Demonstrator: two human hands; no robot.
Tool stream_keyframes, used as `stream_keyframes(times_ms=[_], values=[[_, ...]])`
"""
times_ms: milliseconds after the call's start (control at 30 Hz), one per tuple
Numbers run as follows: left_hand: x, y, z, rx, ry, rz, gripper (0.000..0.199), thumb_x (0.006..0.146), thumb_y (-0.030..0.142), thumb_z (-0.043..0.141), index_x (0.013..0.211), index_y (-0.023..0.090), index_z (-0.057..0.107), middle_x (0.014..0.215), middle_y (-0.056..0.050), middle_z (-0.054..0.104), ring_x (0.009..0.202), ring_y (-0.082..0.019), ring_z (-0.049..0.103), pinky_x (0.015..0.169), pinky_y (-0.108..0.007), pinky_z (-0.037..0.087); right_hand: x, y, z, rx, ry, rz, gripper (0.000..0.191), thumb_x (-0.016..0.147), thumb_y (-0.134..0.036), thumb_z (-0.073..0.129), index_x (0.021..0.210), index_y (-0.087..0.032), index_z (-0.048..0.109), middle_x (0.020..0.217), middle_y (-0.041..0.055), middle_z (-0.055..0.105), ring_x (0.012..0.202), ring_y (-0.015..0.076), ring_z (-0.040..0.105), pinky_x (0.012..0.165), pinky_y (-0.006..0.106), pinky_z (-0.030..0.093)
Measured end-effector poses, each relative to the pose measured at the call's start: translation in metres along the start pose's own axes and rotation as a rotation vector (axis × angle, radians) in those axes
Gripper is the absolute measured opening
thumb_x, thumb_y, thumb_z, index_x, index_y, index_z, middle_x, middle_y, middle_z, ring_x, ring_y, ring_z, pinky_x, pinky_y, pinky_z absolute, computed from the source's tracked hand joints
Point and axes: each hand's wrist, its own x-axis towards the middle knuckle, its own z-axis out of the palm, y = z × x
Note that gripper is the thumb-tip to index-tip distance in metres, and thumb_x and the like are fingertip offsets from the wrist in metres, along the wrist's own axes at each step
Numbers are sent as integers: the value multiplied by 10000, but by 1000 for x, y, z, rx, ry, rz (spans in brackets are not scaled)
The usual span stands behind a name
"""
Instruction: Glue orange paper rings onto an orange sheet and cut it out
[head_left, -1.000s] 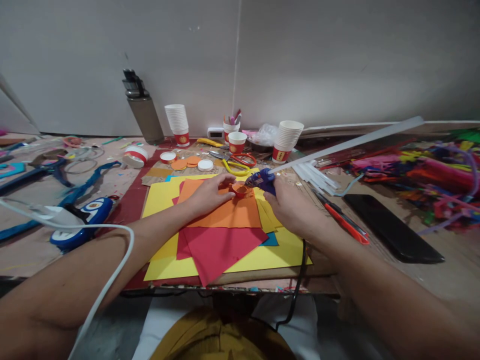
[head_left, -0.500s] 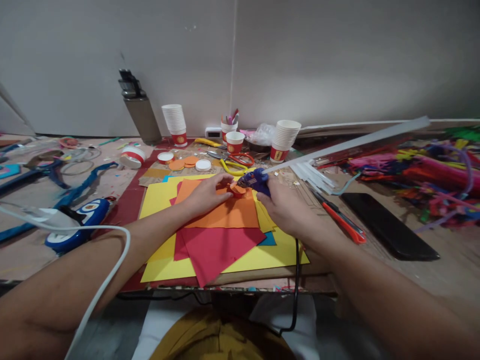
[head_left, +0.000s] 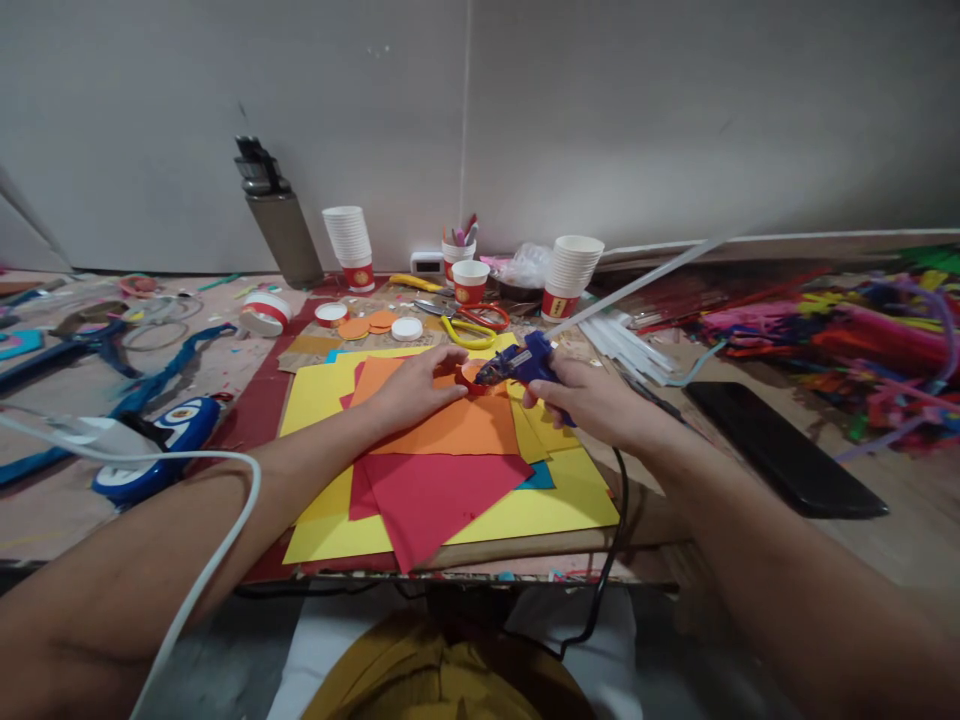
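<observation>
My right hand (head_left: pixel 581 395) grips a blue glue gun (head_left: pixel 529 362) with a long clear stick coming out of its back. The gun's nozzle is over a small round red-rimmed piece with an orange top (head_left: pixel 472 374). Around that piece's left side curl the fingers of my left hand (head_left: pixel 424 385), steadying it on the orange paper (head_left: pixel 450 430). Red paper (head_left: pixel 442 500) and yellow paper (head_left: pixel 330 530) lie underneath.
Behind are stacked paper cups (head_left: pixel 349 240), more cups (head_left: pixel 574 270), orange discs (head_left: pixel 354 328) and yellow-handled scissors (head_left: pixel 469 335). A black phone (head_left: pixel 784 450) and pipe cleaners (head_left: pixel 885 340) lie right; a blue tape dispenser (head_left: pixel 157 455) and a bottle (head_left: pixel 285 235) are left.
The glue gun and my right hand have shifted right and turned a little, and the clear stick has swung. More of the round piece shows. My left hand has stayed put.
</observation>
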Motion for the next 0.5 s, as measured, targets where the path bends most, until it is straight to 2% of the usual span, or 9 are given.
stream_keyframes(times_ms=[133, 233, 367, 500], values=[[-1, 3, -1, 31, 12, -52, 399, 780, 226, 652, 1168, 201, 568, 1222, -70, 641, 1127, -191, 611, 1029, -375, 465, -1, 0, -11, -98, 81, 16, 139, 862, -256, 508, 913, -182, 613, 825, 37, 664, 610, 130, 549, 528, 231, 416], [-1, 5, 0, 30, 24, -19, 390, 788, 222, 643, 1171, 206, 569, 1201, -57, 647, 1109, -187, 615, 1015, -371, 478, 0, 1, -10, -202, 144, -20, 148, 858, -261, 509, 895, -177, 625, 801, 35, 646, 648, 147, 557, 552, 238, 398], [-3, 10, 1, 27, 46, 28, 378, 806, 173, 611, 1180, 201, 566, 1186, -63, 649, 1086, -171, 619, 973, -342, 500, 2, 1, -3, -327, 207, -45, 177, 868, -282, 514, 970, -172, 608, 889, 71, 669, 749, 186, 591, 616, 255, 400], [-4, 11, -4, 168, 60, 41, 360, 830, 191, 595, 1190, 208, 573, 1213, -69, 639, 1106, -182, 606, 981, -346, 486, 0, -1, -2, -452, 220, -51, 193, 882, -283, 513, 1017, -162, 580, 965, 117, 682, 830, 226, 602, 652, 270, 396]])
